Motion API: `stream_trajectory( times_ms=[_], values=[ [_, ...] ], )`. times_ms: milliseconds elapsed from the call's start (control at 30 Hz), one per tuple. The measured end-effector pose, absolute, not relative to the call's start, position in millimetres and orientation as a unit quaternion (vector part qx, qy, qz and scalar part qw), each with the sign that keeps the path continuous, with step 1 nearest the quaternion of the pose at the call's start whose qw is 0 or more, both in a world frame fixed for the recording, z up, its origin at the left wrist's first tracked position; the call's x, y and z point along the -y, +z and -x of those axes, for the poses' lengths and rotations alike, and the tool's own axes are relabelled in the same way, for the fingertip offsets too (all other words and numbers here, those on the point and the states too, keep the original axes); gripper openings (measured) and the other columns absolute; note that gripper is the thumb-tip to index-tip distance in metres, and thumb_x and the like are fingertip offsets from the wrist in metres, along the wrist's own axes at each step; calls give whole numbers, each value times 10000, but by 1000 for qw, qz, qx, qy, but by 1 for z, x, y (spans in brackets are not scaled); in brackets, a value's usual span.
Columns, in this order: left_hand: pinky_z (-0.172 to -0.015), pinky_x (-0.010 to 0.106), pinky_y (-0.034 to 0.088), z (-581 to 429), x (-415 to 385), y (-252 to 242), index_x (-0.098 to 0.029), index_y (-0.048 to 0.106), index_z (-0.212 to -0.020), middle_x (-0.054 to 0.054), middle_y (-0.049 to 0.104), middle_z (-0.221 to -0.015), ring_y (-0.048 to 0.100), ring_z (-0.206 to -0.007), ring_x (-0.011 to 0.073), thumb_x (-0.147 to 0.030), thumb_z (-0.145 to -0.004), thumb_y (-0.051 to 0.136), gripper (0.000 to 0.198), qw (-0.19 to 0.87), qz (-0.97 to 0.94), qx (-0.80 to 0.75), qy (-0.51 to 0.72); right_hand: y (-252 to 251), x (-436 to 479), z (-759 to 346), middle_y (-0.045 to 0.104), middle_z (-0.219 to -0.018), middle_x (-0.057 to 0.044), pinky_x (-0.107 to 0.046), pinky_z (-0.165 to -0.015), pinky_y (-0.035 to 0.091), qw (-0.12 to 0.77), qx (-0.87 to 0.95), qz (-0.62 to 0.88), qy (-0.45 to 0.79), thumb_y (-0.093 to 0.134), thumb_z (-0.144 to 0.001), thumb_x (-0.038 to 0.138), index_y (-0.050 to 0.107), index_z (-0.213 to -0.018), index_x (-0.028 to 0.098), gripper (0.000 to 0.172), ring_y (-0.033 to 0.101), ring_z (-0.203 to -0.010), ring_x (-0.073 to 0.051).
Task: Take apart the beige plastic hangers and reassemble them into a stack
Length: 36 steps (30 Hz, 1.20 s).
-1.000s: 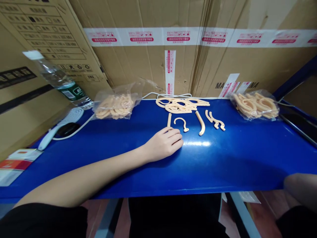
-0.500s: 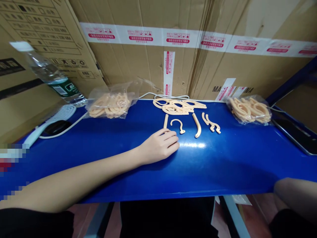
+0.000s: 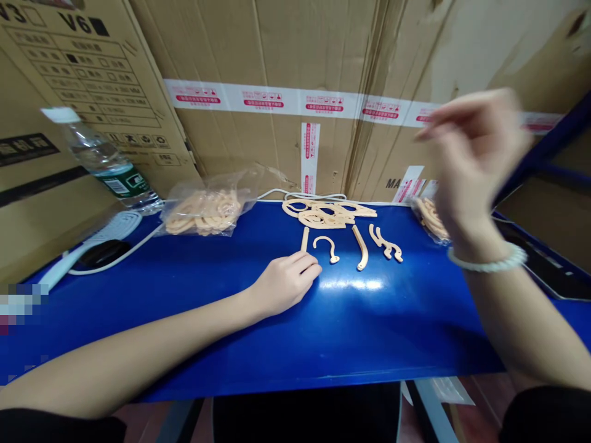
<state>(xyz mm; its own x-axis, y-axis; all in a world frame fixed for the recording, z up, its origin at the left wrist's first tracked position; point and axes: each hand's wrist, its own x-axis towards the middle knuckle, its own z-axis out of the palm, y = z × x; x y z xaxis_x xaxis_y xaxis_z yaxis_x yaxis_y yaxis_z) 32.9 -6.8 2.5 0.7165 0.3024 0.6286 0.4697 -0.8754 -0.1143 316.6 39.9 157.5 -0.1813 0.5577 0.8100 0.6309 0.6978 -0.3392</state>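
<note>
My left hand (image 3: 284,284) rests on the blue table (image 3: 369,326), fingers loosely curled, fingertips beside the near end of a straight peach plastic piece (image 3: 304,238); it holds nothing. To the right lie a hook-shaped piece (image 3: 325,247), a curved strip (image 3: 361,248) and a forked piece (image 3: 386,243). Behind them is a pile of peach loop pieces (image 3: 327,213). My right hand (image 3: 471,154) is raised in the air at the right, motion-blurred, fingers loosely bent, with a bead bracelet (image 3: 488,258) on the wrist.
Two clear bags of peach pieces lie at the back: the left bag (image 3: 205,206) and the right bag (image 3: 429,216), which is partly behind my right wrist. A water bottle (image 3: 99,157), a white brush-like tool (image 3: 92,243) and a cable are at the left. Cardboard boxes (image 3: 295,74) wall the back. A dark tablet (image 3: 549,271) lies at the right.
My right hand rose from below the table's edge into the air at the right. The left hand stayed on the table by the straight piece. The view tilted slightly.
</note>
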Motion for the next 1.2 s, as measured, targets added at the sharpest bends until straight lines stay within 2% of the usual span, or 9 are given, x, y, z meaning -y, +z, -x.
stream_trajectory(
  times_ms=[67, 100, 167, 233, 333, 500, 833, 1033, 1200],
  values=[
    [-748, 300, 585, -33, 6, 2, -128, 660, -937, 75, 716, -945, 683, -898, 209, -81, -973, 487, 182, 119, 916, 221, -312, 134, -53, -300, 719, -1084, -96, -376, -945, 518, 401, 820, 408, -14, 574, -981, 205, 681, -1185, 172, 233, 671, -1010, -221],
    [-757, 303, 585, -33, 6, 1, -133, 658, -931, 75, 714, -942, 680, -898, 208, -88, -976, 484, 185, 115, 915, 227, -312, 119, -61, -292, 738, -1023, -90, -362, -892, 535, 303, 856, 418, 15, 639, -924, 166, 681, -1184, 148, 264, 686, -939, -223],
    [-776, 311, 583, -33, 6, 1, -142, 653, -923, 78, 708, -943, 674, -898, 208, -102, -979, 478, 188, 108, 913, 239, -312, 87, -76, -282, 740, -1064, -115, -380, -906, 522, 142, 879, 455, 15, 741, -850, 160, 678, -1218, 148, 373, 682, -998, -273],
    [-787, 319, 580, -33, 5, 0, -145, 647, -915, 82, 702, -946, 665, -893, 210, -110, -978, 475, 187, 103, 912, 248, -310, 60, -87, -278, 705, -1172, -157, -378, -942, 488, 98, 879, 467, -8, 755, -855, 164, 680, -1234, 141, 387, 647, -1100, -308],
    [-779, 321, 571, -33, 5, -1, -149, 641, -914, 82, 696, -952, 653, -885, 208, -117, -977, 470, 185, 95, 913, 255, -305, 38, -95, -278, 716, -1122, -149, -349, -926, 460, 119, 863, 490, -3, 714, -903, 169, 713, -1141, 136, 241, 638, -1084, -300],
    [-783, 317, 562, -34, 5, -2, -151, 638, -922, 79, 691, -961, 650, -907, 207, -114, -972, 475, 175, 83, 912, 261, -306, 32, -95, -278, 736, -869, -94, -298, -743, 458, 148, 834, 530, 26, 705, -895, 134, 726, -937, 135, 47, 663, -797, -235],
    [-781, 315, 554, -34, 5, -1, -157, 630, -940, 78, 685, -962, 649, -916, 214, -124, -962, 484, 152, 73, 907, 284, -301, 35, -99, -281, 778, -977, -101, -369, -873, 545, 328, 758, 548, 133, 707, -832, 64, 776, -968, 143, 172, 713, -908, -247],
    [-773, 343, 565, -33, 3, 0, -148, 629, -968, 97, 691, -984, 653, -923, 236, -145, -947, 485, 145, 66, 903, 306, -294, 42, -105, -285, 783, -851, -87, -347, -713, 633, 452, 665, 539, 251, 740, -820, 173, 781, -970, 133, 160, 742, -738, -222],
    [-923, 423, 544, -36, 3, 6, -115, 604, -1169, 145, 700, -1155, 649, -1080, 274, -232, -970, 508, 250, 29, 913, 265, -309, 69, -85, -291, 784, -918, -92, -344, -764, 642, 521, 618, 501, 310, 828, -778, 301, 785, -978, 142, 259, 736, -757, -209]
  ],
)
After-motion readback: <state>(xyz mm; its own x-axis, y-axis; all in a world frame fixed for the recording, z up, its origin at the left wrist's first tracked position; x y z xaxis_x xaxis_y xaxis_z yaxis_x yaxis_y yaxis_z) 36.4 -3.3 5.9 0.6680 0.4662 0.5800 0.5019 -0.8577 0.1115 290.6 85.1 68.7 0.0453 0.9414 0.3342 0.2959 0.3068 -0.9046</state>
